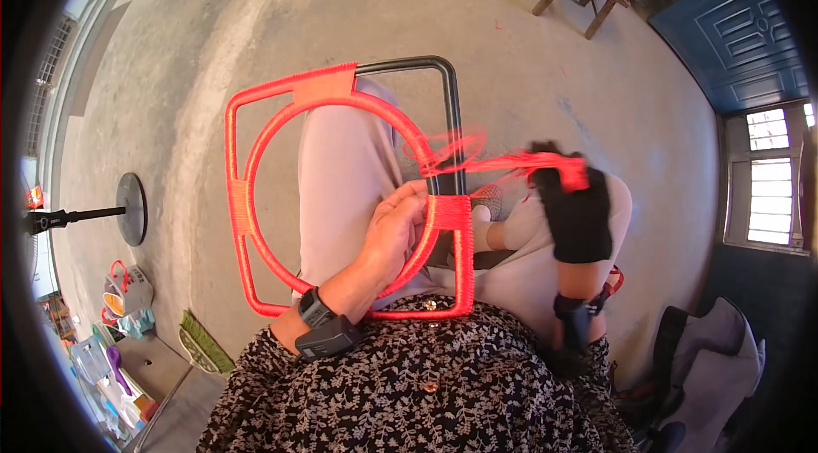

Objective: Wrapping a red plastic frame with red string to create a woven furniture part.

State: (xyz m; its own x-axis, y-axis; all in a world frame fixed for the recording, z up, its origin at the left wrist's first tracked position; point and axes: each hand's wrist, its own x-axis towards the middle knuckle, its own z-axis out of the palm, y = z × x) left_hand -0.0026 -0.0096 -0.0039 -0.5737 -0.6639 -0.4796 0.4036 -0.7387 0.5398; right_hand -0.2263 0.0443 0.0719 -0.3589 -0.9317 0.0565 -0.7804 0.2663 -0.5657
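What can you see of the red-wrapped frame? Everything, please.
The frame is a rounded rectangle with a circular ring inside. Tight, thread-like red wrapping covers most of it, with wide bands joining ring and rectangle at top, left and right. The upper right corner is bare, smooth black tubing; metal or plastic, I can't tell. It's over the lap, the left hand gripping it near the right band. Loose red strands cross its right side, running to the gloved right hand.
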